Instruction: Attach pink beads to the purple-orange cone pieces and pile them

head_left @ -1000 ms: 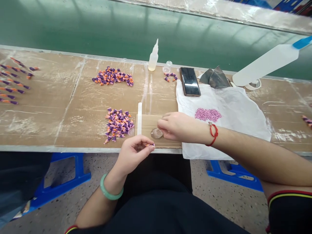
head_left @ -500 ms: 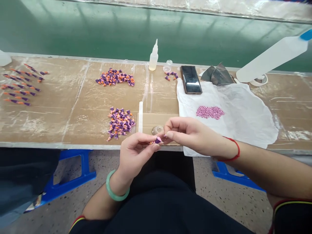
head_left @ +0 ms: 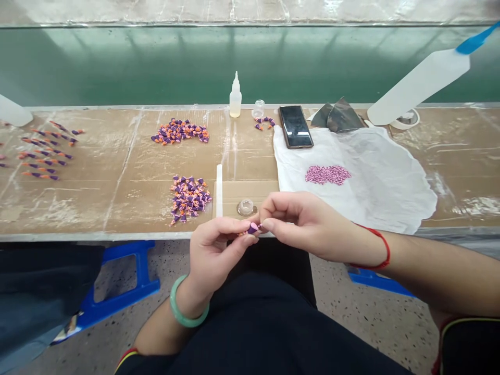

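My left hand [head_left: 216,250] and my right hand [head_left: 300,221] meet just in front of the table edge, both pinched on one small purple and orange cone piece [head_left: 252,227]. A small clear dish [head_left: 246,207] sits on the cardboard right behind the fingers. A heap of purple and orange pieces [head_left: 189,197] lies to the left of a white stick [head_left: 219,190]. A patch of tiny pink beads [head_left: 327,174] rests on a white plastic sheet [head_left: 390,182] to the right.
At the back stand a glue bottle [head_left: 235,97], a small clear cup [head_left: 258,109], a second heap of pieces [head_left: 179,131] and a phone [head_left: 295,126]. Strung rows of pieces [head_left: 42,151] lie far left. A large white bottle [head_left: 422,78] leans at right. Green conveyor belt [head_left: 156,62] behind.
My right hand left the clear dish and came back to meet my left hand at the table edge; both now pinch the small piece. The camera tilted slightly.
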`<action>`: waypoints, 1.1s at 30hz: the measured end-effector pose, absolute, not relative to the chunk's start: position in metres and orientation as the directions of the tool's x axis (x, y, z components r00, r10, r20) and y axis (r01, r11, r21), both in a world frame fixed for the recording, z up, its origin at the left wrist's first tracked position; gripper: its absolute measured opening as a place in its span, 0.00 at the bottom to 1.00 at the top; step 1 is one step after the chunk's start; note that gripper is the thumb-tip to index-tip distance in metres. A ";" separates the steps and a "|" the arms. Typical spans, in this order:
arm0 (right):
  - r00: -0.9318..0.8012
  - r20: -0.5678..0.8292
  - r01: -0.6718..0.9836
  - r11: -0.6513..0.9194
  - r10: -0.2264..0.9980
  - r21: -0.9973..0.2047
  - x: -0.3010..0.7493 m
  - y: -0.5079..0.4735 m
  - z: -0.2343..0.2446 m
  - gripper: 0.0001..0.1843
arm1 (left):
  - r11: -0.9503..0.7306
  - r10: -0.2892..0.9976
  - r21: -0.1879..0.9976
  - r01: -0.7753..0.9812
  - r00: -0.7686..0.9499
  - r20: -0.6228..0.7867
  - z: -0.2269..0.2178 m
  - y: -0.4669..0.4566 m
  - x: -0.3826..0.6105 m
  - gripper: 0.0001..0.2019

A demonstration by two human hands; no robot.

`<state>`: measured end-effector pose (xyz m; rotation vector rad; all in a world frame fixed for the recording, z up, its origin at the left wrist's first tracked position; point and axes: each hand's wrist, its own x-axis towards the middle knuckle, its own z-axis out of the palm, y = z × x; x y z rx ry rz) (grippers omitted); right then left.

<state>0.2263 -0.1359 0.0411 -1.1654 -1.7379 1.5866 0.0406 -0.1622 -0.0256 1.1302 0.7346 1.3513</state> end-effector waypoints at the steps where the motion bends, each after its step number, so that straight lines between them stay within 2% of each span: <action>1: -0.499 -0.165 0.258 -0.036 0.851 -0.965 0.227 -0.137 0.041 0.05 | -0.144 0.971 0.923 -0.355 0.130 0.202 -0.025 -0.162 0.041 0.10; 13: -0.471 -0.037 0.354 0.151 0.882 -0.923 0.230 -0.142 0.047 0.05 | -0.185 0.973 0.953 -0.241 0.088 0.212 -0.020 -0.166 0.048 0.04; 25: -0.453 0.176 0.410 0.380 0.874 -0.829 0.228 -0.148 0.043 0.06 | -0.125 0.984 0.922 -0.366 0.070 0.162 -0.018 -0.167 0.054 0.05; 33: -0.433 0.245 0.431 0.438 0.868 -0.789 0.229 -0.151 0.033 0.06 | -0.106 0.985 0.921 -0.374 0.085 0.148 -0.020 -0.164 0.054 0.06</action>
